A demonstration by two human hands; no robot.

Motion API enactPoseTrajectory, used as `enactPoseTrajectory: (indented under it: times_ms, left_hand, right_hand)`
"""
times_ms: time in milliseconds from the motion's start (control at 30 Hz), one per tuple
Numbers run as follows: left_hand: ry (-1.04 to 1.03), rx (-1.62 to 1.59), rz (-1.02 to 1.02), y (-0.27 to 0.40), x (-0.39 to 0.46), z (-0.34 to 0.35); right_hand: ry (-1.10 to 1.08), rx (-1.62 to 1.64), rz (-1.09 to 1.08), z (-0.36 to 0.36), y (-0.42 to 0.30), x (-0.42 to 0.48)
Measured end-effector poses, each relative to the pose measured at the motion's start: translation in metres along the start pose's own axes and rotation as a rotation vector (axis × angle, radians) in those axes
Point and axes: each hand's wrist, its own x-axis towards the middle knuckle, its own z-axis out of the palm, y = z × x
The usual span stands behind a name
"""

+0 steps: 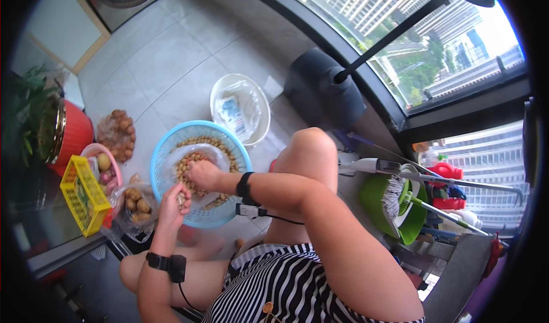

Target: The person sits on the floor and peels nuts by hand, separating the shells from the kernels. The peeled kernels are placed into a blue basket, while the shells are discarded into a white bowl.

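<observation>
A light blue plastic basket (171, 130) stands on the floor before me, holding many peanuts in their shells (205, 142). Inside it lies a clear plastic bag (219, 157) with more nuts and some pinkish kernels. My right hand (205, 176) reaches into this bag, fingers down among the nuts; its fingertips are hidden. Over the near left rim of the basket, my left hand (173, 205) is curled, palm up, around a few peanuts or pale shells (181, 199). Both wrists wear black bands with cables.
Behind the basket stands a white bin (266, 125) lined with clear plastic. To the left are a bag of brown produce (116, 136), a pink basket (116, 162), a yellow basket (88, 230), a bag of potatoes (137, 205) and a red plant pot (77, 130). A green bucket (371, 194) holds a mop at the right.
</observation>
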Motion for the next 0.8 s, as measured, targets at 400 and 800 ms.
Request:
enactPoseTrajectory:
  times_ms: [400,800]
  left_hand:
    - [0.028,0.035,-0.004,-0.005,0.007,0.002]
    - [0.08,0.007,-0.041,-0.004,0.017,0.001]
  right_hand:
    - [0.136,0.435,0.255,-0.028,-0.013,-0.008]
    - [0.164,1.045,0.397,-0.036,-0.023,-0.013]
